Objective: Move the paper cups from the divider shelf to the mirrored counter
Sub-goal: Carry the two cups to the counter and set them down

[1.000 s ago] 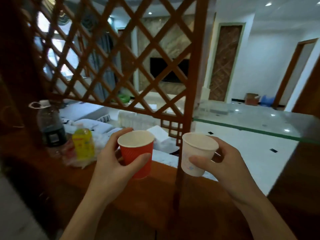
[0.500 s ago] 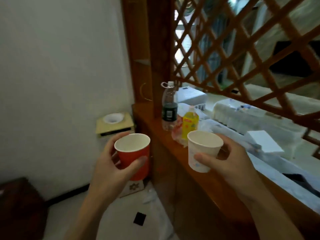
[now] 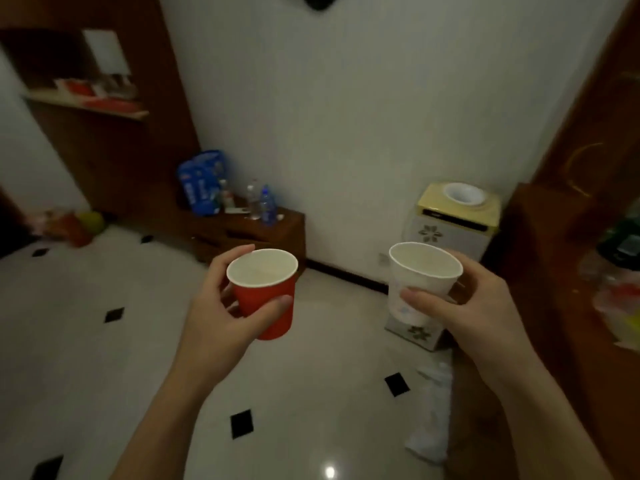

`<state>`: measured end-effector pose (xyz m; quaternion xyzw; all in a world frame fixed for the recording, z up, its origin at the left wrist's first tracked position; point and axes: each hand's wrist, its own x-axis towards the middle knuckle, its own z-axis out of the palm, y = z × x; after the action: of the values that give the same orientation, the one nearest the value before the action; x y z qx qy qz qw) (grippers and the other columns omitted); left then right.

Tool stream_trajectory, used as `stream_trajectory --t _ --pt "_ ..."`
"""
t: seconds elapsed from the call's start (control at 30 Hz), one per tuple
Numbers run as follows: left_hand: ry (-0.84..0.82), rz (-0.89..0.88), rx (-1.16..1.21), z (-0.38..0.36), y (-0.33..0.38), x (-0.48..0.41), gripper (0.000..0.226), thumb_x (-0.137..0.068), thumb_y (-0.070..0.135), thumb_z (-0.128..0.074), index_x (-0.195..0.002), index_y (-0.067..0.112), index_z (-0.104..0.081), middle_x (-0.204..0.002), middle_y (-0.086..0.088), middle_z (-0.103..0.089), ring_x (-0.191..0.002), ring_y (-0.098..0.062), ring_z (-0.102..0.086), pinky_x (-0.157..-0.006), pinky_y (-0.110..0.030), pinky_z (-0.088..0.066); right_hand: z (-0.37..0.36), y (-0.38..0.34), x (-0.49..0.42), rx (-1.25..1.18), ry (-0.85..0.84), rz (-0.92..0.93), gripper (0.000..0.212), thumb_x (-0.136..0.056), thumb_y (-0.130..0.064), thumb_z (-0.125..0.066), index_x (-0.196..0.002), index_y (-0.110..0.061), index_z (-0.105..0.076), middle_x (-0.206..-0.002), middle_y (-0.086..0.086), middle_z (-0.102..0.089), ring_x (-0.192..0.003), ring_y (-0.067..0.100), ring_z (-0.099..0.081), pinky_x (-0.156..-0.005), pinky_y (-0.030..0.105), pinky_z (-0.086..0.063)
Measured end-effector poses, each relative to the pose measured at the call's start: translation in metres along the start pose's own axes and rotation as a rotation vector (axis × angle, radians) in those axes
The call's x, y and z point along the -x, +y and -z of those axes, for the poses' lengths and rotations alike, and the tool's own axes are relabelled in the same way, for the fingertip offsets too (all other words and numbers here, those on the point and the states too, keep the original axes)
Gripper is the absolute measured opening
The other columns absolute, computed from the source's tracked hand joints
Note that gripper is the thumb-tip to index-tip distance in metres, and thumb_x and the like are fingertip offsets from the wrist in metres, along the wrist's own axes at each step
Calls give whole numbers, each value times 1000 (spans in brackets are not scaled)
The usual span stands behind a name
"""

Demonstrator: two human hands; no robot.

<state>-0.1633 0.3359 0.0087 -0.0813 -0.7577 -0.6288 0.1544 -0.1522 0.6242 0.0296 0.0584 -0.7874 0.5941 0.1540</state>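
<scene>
My left hand (image 3: 214,317) holds a red paper cup (image 3: 268,299) upright at chest height, thumb across its front. A white paper cup (image 3: 420,275) with a faint blue print stays upright in my right hand (image 3: 464,313). Both cups look empty inside. The wooden divider shelf (image 3: 568,271) lies at the right edge, with a dark bottle and plastic bags on it. A counter (image 3: 86,109) with a mirror-like panel behind it and red items on top stands at the far left.
A small yellow-topped water dispenser (image 3: 453,230) stands on the floor by the wall. A low wooden cabinet (image 3: 249,233) carries a blue bag and bottles. White floor tiles with black diamonds (image 3: 104,341) spread ahead. Crumpled plastic (image 3: 433,417) lies beside the divider's base.
The view has swung left, away from the lattice divider toward the white wall and open floor. Both hands keep the same hold on their cups.
</scene>
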Motion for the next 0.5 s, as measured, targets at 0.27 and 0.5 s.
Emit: stream_trajectory --t 0.27,0.5 --pt "378 104 -174 122 -11 63 83 -53 49 -78 -130 41 -48 -122 17 -56 -106 -8 -58 -69 -12 -54 -132 -5 -16 -109 -313 -3 80 -42 -55 -82 -117 -33 -63 -108 -15 -69 -101 8 -63 -72 22 -54" --pt "608 164 -235 230 -32 86 78 -55 43 -79 -128 37 -51 -121 16 -58 -105 -6 -59 -66 -10 -51 -264 -28 -30 -169 -562 32 63 -41 -61 -78 -99 -53 -58 -98 -40 -61 -94 -15 -56 -62 10 -49"
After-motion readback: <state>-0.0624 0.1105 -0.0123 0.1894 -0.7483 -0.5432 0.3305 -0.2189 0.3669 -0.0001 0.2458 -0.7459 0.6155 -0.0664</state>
